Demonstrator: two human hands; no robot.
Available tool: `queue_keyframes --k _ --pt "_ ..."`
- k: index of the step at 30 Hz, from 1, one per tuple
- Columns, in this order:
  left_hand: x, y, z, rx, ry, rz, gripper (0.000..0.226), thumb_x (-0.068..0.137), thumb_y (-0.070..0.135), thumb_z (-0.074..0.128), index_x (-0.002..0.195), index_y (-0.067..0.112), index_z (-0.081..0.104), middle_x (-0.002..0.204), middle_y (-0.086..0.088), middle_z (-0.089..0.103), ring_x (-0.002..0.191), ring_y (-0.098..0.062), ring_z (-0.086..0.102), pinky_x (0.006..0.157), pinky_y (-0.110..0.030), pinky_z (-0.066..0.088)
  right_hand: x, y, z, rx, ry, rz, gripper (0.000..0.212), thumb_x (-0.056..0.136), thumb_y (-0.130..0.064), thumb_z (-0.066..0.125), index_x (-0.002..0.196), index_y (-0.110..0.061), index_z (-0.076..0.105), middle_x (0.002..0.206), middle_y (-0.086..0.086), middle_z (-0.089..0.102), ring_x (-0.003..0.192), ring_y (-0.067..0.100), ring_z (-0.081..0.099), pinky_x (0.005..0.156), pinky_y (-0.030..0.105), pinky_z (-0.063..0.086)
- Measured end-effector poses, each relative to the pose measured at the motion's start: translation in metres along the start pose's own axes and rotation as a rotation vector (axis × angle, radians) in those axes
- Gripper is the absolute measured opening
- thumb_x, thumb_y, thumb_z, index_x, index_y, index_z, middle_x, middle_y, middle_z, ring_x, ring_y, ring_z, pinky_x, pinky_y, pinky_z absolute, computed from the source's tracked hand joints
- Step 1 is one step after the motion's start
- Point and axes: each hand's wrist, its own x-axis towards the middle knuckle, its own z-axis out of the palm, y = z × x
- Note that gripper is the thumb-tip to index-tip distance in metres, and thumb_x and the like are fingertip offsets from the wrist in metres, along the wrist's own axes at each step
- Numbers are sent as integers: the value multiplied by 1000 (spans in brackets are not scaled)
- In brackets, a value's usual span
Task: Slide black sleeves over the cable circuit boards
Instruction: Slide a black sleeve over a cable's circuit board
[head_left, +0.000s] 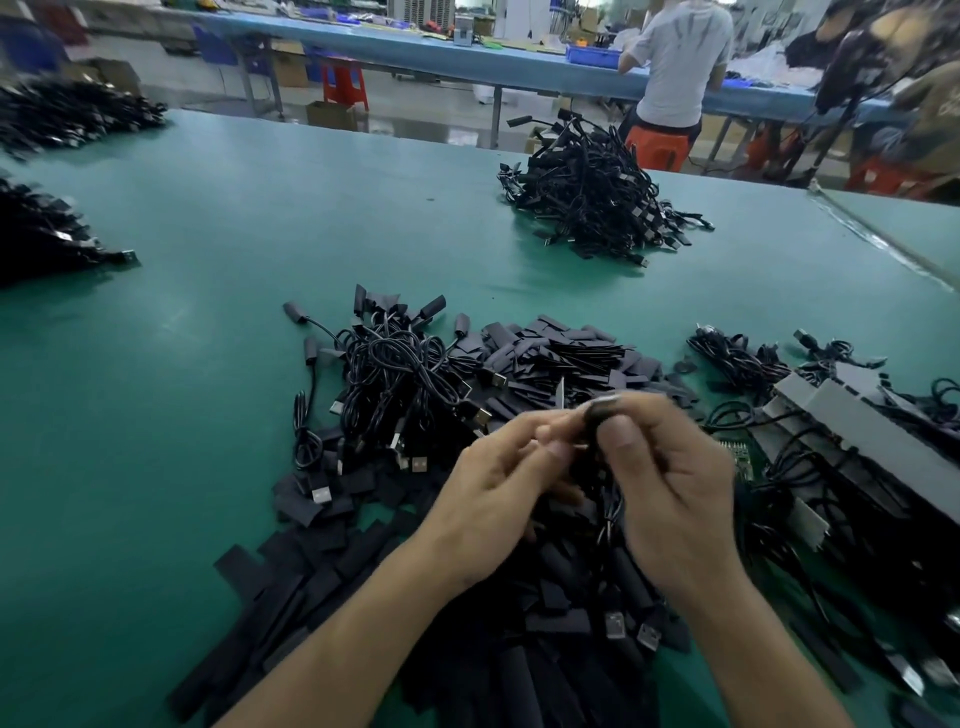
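My left hand (498, 483) and my right hand (670, 478) meet above the pile in front of me. Between their fingertips they pinch a black sleeve (597, 415) with a cable (610, 514) hanging down from it; the view is blurred and the circuit board is hidden by fingers. Loose flat black sleeves (561, 358) lie heaped behind my hands and spread toward the near edge. A tangle of black USB cables (395, 374) sits to the left of my hands. A green circuit board (737, 454) shows just right of my right hand.
The green table (208, 322) carries a far pile of cables (592, 202), dark piles at the left edge (41, 234), and grey trays with cables (852, 426) at the right. A person in a white shirt (680, 62) stands at a blue bench behind.
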Motion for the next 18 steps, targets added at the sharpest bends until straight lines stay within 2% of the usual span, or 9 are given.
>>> queue_keyframes --k 2,4,6,8,9,12,15,18 --pt "0 5 -2 -77 -4 14 32 99 33 44 103 20 73 92 6 70 87 -9 65 76 -32 53 -3 -1 5 -2 -100 -11 34 101 -35 50 94 -10 71 99 -1 74 93 18 71 79 30 56" --pt "0 7 -3 -150 27 15 30 101 22 47 89 21 75 85 6 71 82 -6 64 73 -21 50 -5 0 7 7 -66 11 41 102 -37 48 85 -9 74 98 1 75 92 20 71 78 30 55" --pt "2 2 -4 -119 101 9 22 97 17 59 83 22 75 79 3 71 76 -9 66 70 -23 52 -6 5 7 -19 50 71 37 101 -32 48 79 -14 72 84 -6 73 79 15 69 69 25 52" --pt "2 -3 -7 -106 137 -4 11 92 7 68 90 17 69 81 0 73 77 -12 68 70 -26 56 -7 12 6 -140 128 157 31 98 -31 50 76 -20 69 69 -9 66 62 8 60 59 19 45" --pt "2 -5 -9 -137 144 -9 14 91 3 68 96 15 65 83 -1 74 80 -12 70 72 -25 57 -8 16 5 -202 140 213 24 97 -31 54 77 -24 68 68 -8 65 59 7 58 56 18 43" --pt "2 -2 -13 -223 134 -20 24 93 -1 64 113 12 57 89 -5 77 85 -12 72 75 -21 55 -11 25 3 -286 87 380 6 94 -28 65 93 -34 65 80 -16 69 68 4 64 61 17 47" --pt "2 -2 -14 -208 85 -37 28 93 0 59 118 11 60 80 1 72 70 -8 65 64 -17 51 -12 31 3 -341 65 446 20 92 -34 66 110 -41 61 88 -18 67 80 2 64 70 15 47" --pt "3 -1 -14 -234 85 -96 33 82 11 49 111 11 64 66 5 60 55 -7 48 52 -17 41 -11 35 0 -543 -72 475 47 89 -40 67 134 -31 57 108 -15 55 105 8 53 94 26 44"
